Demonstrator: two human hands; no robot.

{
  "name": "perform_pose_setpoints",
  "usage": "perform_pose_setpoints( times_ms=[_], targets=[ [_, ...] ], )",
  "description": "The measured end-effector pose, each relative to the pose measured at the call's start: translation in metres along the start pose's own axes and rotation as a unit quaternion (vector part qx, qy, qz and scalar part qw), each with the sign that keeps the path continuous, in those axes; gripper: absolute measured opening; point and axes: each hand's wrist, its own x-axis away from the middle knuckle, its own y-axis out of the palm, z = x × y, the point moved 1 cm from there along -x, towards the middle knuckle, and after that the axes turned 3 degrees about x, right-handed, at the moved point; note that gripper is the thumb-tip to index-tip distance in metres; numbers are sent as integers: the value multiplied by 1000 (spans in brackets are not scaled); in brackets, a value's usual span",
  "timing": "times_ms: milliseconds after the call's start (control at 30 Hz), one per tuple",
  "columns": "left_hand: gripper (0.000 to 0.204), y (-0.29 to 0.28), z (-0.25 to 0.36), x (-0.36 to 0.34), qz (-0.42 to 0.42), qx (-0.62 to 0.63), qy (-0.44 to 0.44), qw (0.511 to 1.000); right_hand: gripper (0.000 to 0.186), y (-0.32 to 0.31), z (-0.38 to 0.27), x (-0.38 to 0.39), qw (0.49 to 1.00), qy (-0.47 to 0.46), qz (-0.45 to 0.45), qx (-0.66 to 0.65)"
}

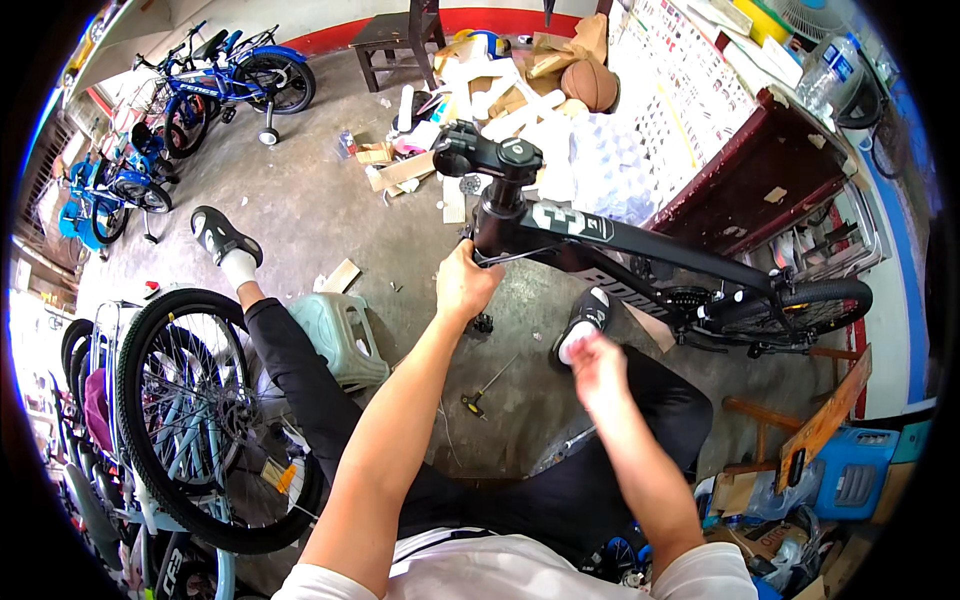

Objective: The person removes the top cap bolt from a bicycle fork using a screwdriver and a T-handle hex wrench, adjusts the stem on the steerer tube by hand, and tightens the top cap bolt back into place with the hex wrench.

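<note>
A black bicycle stands before me, its stem towards me and its rear wheel off to the right. No front wheel shows on it. My left hand is closed around its front end, just below the head tube; the fingertips are partly hidden, and a thin cable runs beside them. Over my right knee, near my shoe, my right hand hangs apart from the bicycle, its fingers smeared by motion. On the floor between my legs lies a T-handled tool with a yellow and black grip.
A pale green stool and a loose bicycle wheel stand at my left. Small blue bicycles are at the far left. Cardboard scraps, a basketball and a dark red cabinet lie beyond; a blue case sits lower right.
</note>
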Motion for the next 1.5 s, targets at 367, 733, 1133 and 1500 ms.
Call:
perform_pose_setpoints(
  times_ms=[367,733,1133,1500],
  targets=[
    [38,8,1,0,-8,-1,3,1000,24,67,52,74,983,-3,-142,115],
    [39,-2,6,3,-24,-31,-13,999,8,247,-129,59,712,-557,-214,371],
    [35,-9,10,6,-26,-20,-23,999,13,282,-129,38,775,-422,-257,393],
    [38,-4,4,4,-5,-9,-12,1000,12,291,-135,44,776,-398,-266,410]
  ],
)
